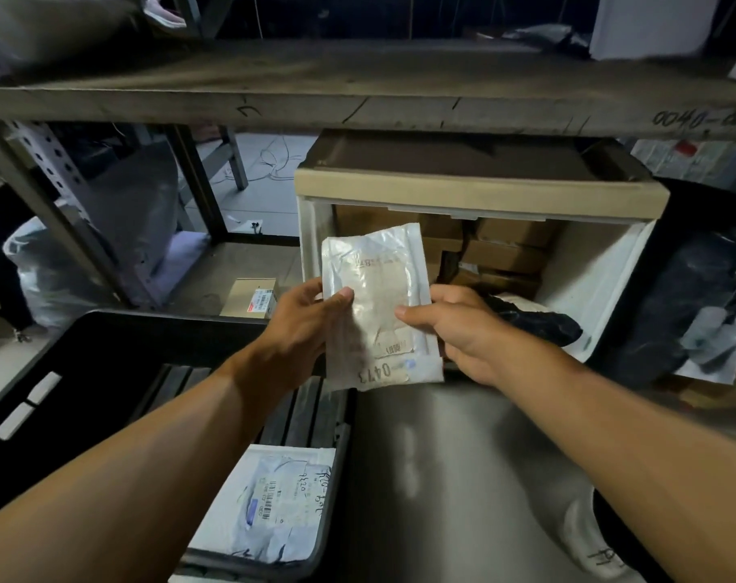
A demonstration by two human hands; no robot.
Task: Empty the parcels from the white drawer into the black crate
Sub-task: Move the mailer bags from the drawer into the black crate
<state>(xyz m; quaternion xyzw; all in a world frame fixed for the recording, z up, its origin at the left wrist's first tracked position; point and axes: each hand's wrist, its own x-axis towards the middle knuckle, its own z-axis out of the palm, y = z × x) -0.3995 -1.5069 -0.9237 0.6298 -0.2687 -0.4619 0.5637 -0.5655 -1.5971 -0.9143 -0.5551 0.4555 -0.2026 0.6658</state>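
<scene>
2 hands on 1 white parcel (pixel 378 305): gripped at its edges by left hand (pixel 303 321) and right hand (pixel 454 330), held between white drawer (pixel 589 279) and black crate (pixel 105 355).

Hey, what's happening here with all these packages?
A person is clearing parcels out of a white drawer under a shelf and moving them into a black crate to its left. Right now both hands, the left hand and right hand, hold a flat clear-wrapped parcel in front of the drawer, above the crate's edge. One white parcel already lies in the crate. Brown boxes and a black bag remain in the drawer.
</scene>
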